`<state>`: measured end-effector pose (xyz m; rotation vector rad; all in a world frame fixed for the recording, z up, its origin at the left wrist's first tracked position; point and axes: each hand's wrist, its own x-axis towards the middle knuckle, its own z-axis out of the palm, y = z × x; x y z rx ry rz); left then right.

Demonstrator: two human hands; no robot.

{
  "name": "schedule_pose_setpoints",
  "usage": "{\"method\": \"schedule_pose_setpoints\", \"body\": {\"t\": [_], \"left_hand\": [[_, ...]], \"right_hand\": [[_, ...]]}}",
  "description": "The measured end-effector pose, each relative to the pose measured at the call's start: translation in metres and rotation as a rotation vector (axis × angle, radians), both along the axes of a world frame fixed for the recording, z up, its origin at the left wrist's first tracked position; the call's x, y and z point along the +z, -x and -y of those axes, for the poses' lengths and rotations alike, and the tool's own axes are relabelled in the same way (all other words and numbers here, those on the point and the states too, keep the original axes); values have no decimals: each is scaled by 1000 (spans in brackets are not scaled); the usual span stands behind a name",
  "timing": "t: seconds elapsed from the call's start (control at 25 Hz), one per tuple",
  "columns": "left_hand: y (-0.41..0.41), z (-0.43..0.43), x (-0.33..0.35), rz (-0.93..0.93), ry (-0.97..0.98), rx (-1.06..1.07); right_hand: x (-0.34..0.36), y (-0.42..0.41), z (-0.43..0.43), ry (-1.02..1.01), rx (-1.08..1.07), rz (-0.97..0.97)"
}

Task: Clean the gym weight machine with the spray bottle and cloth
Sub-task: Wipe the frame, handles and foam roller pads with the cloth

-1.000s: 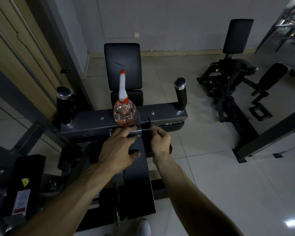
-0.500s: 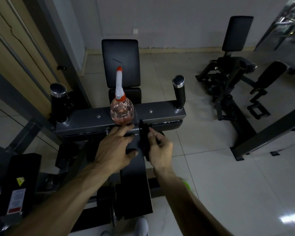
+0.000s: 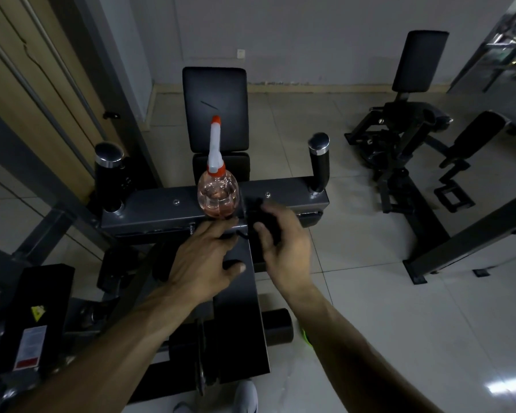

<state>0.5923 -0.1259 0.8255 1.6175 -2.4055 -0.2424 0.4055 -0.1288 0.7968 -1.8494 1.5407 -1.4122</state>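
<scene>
Upright, spray bottle (image 3: pixel 218 195) holds pink liquid; left hand (image 3: pixel 204 263) spread, right hand (image 3: pixel 286 244) gripping cloth (image 3: pixel 257 212)

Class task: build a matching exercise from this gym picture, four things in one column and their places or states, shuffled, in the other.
1 spray bottle
2 cloth
3 left hand
4 back pad

A gripped by the right hand
B upright on the grey crossbar
C fingers straight, at the crossbar's near edge
D beyond the crossbar, black

Pairs: 1-B, 2-A, 3-C, 4-D
</scene>
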Motion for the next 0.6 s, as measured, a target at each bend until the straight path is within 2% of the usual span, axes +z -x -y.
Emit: {"method": "schedule_pose_setpoints", "body": {"t": [0.08,0.16,0.2,0.24,0.36,0.44,0.52,0.6], "left_hand": [[1,0,0,-3,-2,7],[1,1,0,-7,-6,1],[0,0,0,-16,-12,1],[1,0,1,-20,-19,-3],[0,-1,3,-8,-21,-14],[1,-1,4,-7,-26,-8],[1,-2,4,-6,-25,-3],[1,-3,4,-9,-23,-7]], "right_hand": [[-5,-8,22,47,42,-365],[-8,-10,44,-69,69,-433],[-4,-9,55,-189,66,-361],[2,-7,64,-353,61,-197],[14,-11,65,-812,-50,561],[6,-18,55,-926,-181,933],[1,-27,41,-942,-286,1163],[4,-30,24,-916,-327,1236]]}}
